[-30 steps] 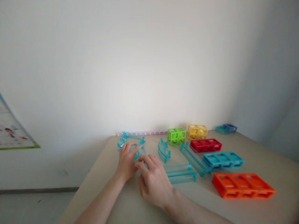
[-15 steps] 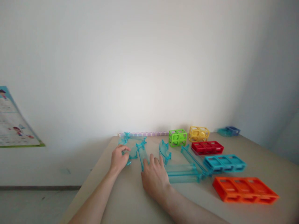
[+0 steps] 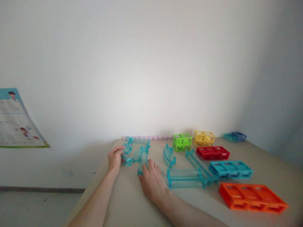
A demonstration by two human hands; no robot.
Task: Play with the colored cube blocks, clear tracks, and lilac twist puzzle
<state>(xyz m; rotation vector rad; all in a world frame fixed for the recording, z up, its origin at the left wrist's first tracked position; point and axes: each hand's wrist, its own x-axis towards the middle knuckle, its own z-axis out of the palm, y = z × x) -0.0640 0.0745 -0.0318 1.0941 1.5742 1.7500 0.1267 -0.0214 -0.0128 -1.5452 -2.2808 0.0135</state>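
My left hand is at the table's left edge, its fingers bent around the near side of a small clear-blue curved track piece; the exact contact is partly hidden. My right hand rests low on the table, thumb and fingers closed on the near end of a clear-blue straight track piece. Touching or overlapping that piece on its left is a curved track piece; I cannot tell whether they are joined. Behind them lie another small curved piece and a thin track piece.
Right of my hands lie a curved track, straight tracks and a slanted track. Frame blocks stand beyond: green, yellow, red, blue, orange. A patterned strip runs along the wall.
My left hand has drawn back to the left, and the small curved piece by it has shifted left too. The straight piece at my right hand has turned, its near end swinging left.
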